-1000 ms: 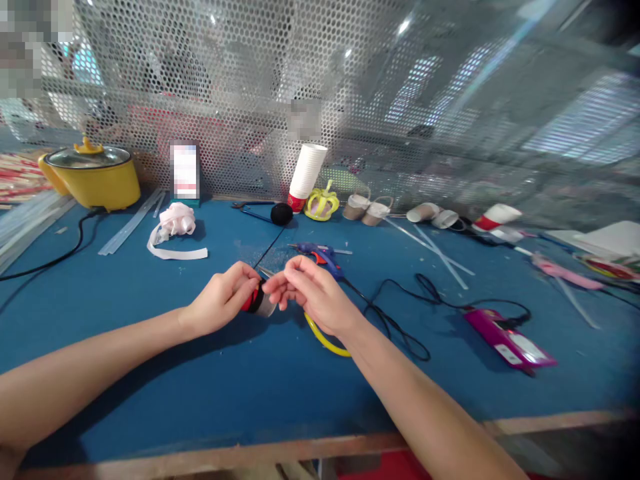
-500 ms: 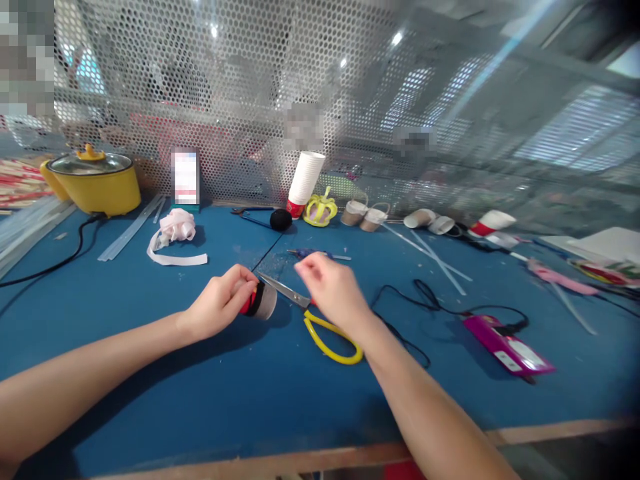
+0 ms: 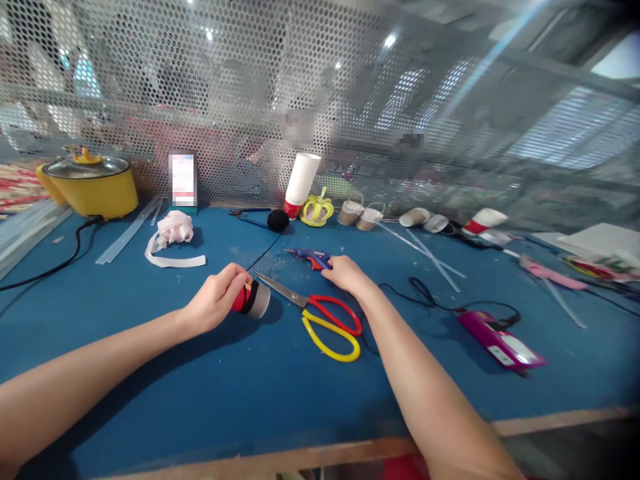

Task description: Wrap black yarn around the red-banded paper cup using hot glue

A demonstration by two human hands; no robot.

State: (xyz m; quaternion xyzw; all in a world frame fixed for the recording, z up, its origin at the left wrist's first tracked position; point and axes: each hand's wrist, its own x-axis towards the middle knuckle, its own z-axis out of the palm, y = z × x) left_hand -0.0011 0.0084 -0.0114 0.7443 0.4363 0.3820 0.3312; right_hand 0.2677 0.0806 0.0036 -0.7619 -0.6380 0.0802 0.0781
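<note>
blue table (image 3: 150,373) | scissors (image 3: 320,313) | glue gun (image 3: 307,256) | ribbon (image 3: 173,233)
</note>
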